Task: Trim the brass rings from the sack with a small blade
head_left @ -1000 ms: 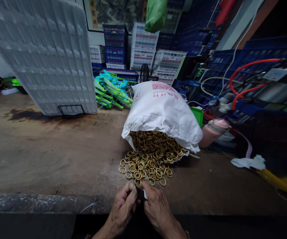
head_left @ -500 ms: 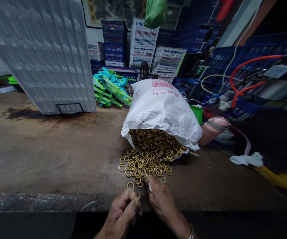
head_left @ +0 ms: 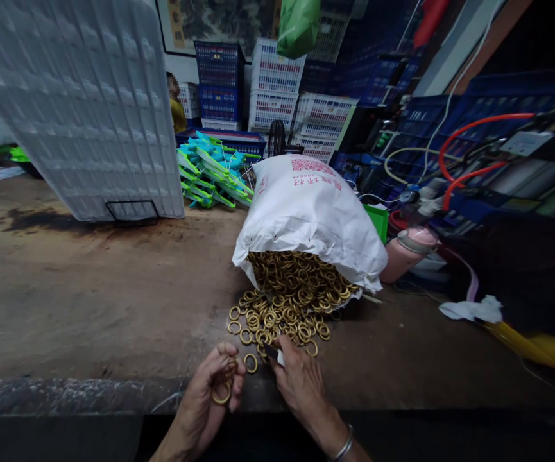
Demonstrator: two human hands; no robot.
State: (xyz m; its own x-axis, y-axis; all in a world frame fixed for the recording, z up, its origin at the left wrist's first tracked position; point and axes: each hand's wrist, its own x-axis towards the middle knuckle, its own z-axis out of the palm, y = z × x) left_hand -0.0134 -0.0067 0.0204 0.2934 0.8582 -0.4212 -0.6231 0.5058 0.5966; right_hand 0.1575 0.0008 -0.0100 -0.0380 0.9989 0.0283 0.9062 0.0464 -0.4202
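The left hand [head_left: 204,391], at lower centre of the frame, is grasping brass-coloured rings between its curled fingers, one ring [head_left: 222,403] hanging clearly below the fingertips; how many more it is holding cannot be told. The right hand [head_left: 301,375], just to the right, is gripping a small dark tool with a white part [head_left: 272,351], the dark end pointing toward the left; its exact kind cannot be told. A silvery bracelet [head_left: 347,443] is circling the right wrist at the bottom edge.

Between the hands, a loose ring [head_left: 256,363] is lying on the wooden table [head_left: 113,289]. Just above it, at the centre, a heap of rings [head_left: 289,314] is spilling from the open mouth of a white sack [head_left: 315,205], which is lying on its side with red print on top.

To the right of the sack, a pink bottle [head_left: 402,260] is leaning beside a green box [head_left: 377,222]. Left of the sack, teal and green pieces [head_left: 214,170] are lying in a pile. A ribbed, whitish panel [head_left: 89,115] is filling the upper left, and behind it a person in yellow [head_left: 178,115] is partly showing. Blue crates [head_left: 219,64] and white crates [head_left: 274,77] are standing stacked at upper centre, a green bag [head_left: 299,29] hanging in front.
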